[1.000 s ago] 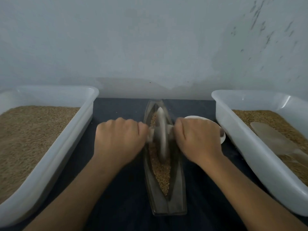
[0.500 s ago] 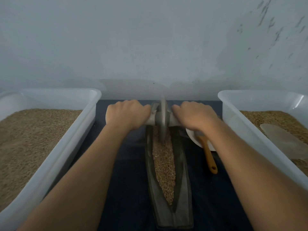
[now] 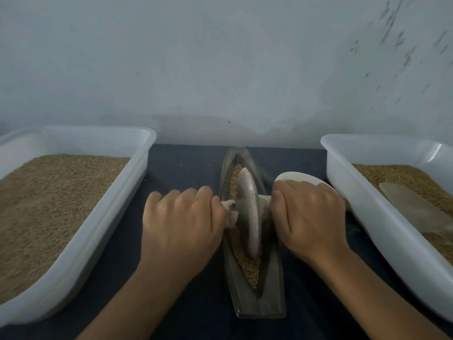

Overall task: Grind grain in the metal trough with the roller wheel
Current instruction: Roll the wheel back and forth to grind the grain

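A long boat-shaped metal trough (image 3: 272,295) lies lengthwise on the dark cloth in the middle, with brown grain (image 3: 251,271) along its groove. The metal roller wheel (image 3: 248,212) stands on edge in the groove at about mid-length. My left hand (image 3: 181,224) is closed on the wheel's cloth-wrapped left axle handle, and my right hand (image 3: 306,217) is closed on the right handle. Both handles are mostly hidden under my fingers.
A white plastic tub (image 3: 98,231) full of grain stands on the left. A second white tub (image 3: 382,222) on the right holds grain and a pale flat scoop (image 3: 411,207). A white spoon bowl (image 3: 299,179) lies behind my right hand. A grey wall stands close behind.
The wheel has rolled back toward me from the trough's far end to its middle, both hands moving with it. The spoon's orange handle is now hidden under my right hand.
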{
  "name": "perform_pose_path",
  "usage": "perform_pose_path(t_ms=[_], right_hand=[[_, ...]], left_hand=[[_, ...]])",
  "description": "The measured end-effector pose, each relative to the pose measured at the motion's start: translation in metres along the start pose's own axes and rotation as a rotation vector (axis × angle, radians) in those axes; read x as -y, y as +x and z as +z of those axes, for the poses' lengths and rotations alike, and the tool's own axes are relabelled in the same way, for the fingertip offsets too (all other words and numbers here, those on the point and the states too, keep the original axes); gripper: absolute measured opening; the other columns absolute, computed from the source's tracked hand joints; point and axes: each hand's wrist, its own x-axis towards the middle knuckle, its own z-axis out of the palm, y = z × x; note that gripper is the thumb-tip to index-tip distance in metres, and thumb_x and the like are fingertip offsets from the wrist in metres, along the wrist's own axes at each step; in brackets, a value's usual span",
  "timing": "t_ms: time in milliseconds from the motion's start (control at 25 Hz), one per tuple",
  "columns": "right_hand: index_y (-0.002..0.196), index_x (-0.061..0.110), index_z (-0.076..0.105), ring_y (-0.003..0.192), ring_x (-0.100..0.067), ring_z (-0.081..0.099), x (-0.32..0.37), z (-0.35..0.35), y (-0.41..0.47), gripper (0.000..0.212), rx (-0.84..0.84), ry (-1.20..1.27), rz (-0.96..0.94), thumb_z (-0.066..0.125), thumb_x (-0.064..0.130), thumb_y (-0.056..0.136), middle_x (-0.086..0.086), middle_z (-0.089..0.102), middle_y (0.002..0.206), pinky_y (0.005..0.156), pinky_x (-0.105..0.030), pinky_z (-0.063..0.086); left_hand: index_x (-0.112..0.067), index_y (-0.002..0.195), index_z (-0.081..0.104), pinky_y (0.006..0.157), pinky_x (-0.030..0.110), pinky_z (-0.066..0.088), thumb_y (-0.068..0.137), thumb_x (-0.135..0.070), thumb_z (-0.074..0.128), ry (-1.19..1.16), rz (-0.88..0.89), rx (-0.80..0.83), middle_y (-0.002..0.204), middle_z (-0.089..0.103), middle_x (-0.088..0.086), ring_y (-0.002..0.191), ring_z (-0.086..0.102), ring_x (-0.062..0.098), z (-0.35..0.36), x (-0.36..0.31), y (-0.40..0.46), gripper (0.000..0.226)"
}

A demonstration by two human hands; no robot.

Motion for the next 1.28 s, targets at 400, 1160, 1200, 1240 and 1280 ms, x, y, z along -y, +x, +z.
perform_pose_path(t_ms=[400, 1160, 1200, 1240, 1280], right_hand=[[0.081, 0.022, 0.034, 0.072, -0.021, 0.045, -0.044, 0.049, 0.094, 0.024, 0.684, -0.131, 0.247, 0.037, 0.033, 0.103, -0.003, 0.047, 0.085, 0.067, -0.041, 0.036], [0.074, 0.025, 0.047, 0.068, -0.022, 0.048, -0.040, 0.042, 0.075, 0.043, 0.564, -0.145, 0.237, 0.022, 0.037, 0.106, -0.002, 0.050, 0.075, 0.062, -0.037, 0.033], [0.076, 0.024, 0.050, 0.070, -0.023, 0.050, -0.042, 0.047, 0.084, 0.043, 0.584, -0.110, 0.259, 0.023, 0.039, 0.106, -0.003, 0.052, 0.076, 0.064, -0.038, 0.034], [0.077, 0.021, 0.052, 0.069, -0.023, 0.050, -0.043, 0.050, 0.087, 0.045, 0.570, -0.113, 0.271, 0.023, 0.039, 0.105, -0.004, 0.053, 0.075, 0.063, -0.038, 0.032], [0.075, 0.020, 0.052, 0.066, -0.023, 0.049, -0.043, 0.050, 0.086, 0.045, 0.517, -0.171, 0.234, 0.023, 0.038, 0.104, -0.003, 0.052, 0.073, 0.060, -0.037, 0.030]], left_hand=[[-0.021, 0.102, 0.055, 0.074, 0.043, 0.034, 0.078, -0.043, 0.025, 0.043, -0.012, 0.635, 0.098, 0.055, 0.006, 0.082, 0.048, 0.028, 0.024, 0.016, 0.136, 0.045], [-0.016, 0.081, 0.056, 0.060, 0.035, 0.028, 0.090, -0.050, 0.011, 0.088, -0.075, 0.359, 0.081, 0.052, 0.003, 0.062, 0.038, 0.021, 0.025, 0.008, 0.115, 0.057], [-0.015, 0.084, 0.059, 0.064, 0.038, 0.030, 0.095, -0.047, 0.019, 0.042, -0.149, 0.424, 0.085, 0.054, 0.006, 0.064, 0.039, 0.021, 0.031, 0.010, 0.127, 0.052], [-0.015, 0.089, 0.059, 0.067, 0.039, 0.031, 0.098, -0.042, 0.026, 0.053, -0.142, 0.442, 0.089, 0.056, 0.007, 0.067, 0.041, 0.022, 0.034, 0.012, 0.129, 0.044], [-0.015, 0.093, 0.057, 0.068, 0.039, 0.032, 0.100, -0.036, 0.030, 0.091, -0.093, 0.442, 0.090, 0.055, 0.006, 0.071, 0.044, 0.024, 0.034, 0.014, 0.125, 0.035]])
